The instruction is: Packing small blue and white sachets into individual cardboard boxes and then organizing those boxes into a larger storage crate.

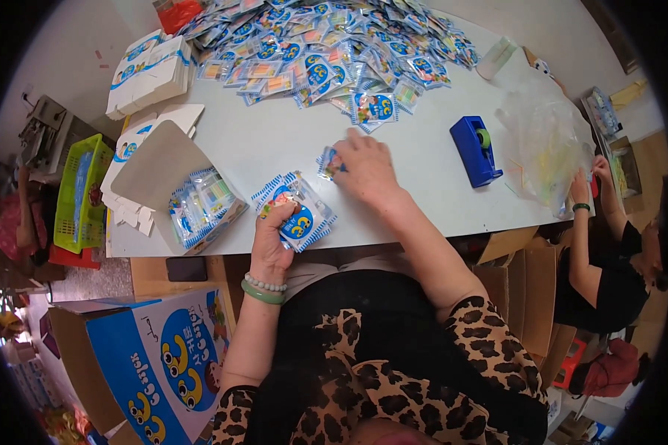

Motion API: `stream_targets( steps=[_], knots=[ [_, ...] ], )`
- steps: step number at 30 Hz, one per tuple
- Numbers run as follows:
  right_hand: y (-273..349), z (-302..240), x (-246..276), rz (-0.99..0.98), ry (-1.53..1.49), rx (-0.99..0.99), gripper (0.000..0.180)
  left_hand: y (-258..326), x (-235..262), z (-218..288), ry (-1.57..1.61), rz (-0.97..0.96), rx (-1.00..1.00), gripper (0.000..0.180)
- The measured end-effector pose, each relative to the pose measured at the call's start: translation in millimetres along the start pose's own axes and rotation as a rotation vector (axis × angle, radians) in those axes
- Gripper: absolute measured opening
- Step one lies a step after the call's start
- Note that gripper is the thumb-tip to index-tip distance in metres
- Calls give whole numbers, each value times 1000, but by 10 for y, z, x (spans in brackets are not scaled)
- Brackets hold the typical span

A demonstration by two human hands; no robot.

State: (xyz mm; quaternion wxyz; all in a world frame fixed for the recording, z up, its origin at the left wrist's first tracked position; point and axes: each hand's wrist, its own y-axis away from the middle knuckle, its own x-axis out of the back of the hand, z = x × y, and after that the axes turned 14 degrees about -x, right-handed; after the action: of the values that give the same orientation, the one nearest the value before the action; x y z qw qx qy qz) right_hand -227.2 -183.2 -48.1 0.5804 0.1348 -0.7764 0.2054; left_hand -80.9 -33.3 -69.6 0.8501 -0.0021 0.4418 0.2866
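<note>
My left hand (277, 236) is closed round a small stack of blue-and-white plastic packets (304, 211), held over the table's front edge with the thumb on top. My right hand (367, 169), a little blurred, is to the right of it, fingers curled over another packet (325, 163) that sticks out at the thumb side. To the left, an open small carton (163, 159) lies tilted, with several packets (206, 204) lined up in it; coloured sticks show through their clear sides. A large heap of the same packets (319, 70) covers the back of the table.
Folded white cartons (150, 74) are stacked at the back left. A blue tape dispenser (475, 152) and a clear plastic bag (545, 141) stand on the right, where a co-worker's hands (580, 189) work. Below the table are a large printed box (156, 363) and a phone (186, 269).
</note>
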Motion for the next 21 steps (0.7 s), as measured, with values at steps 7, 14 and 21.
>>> stream_targets(
  steps=[7, 14, 21],
  knots=[
    [-30, 34, 24, -127, -20, -54, 44, 9, -89, 7, -82, -51, -30, 24],
    [94, -34, 319, -423, -1197, -342, 34, -13, -117, -100, -179, 50, -187, 26],
    [274, -382, -1, -456, -867, -360, 30, -85, -312, -11, 95, -133, -42, 45]
  ],
)
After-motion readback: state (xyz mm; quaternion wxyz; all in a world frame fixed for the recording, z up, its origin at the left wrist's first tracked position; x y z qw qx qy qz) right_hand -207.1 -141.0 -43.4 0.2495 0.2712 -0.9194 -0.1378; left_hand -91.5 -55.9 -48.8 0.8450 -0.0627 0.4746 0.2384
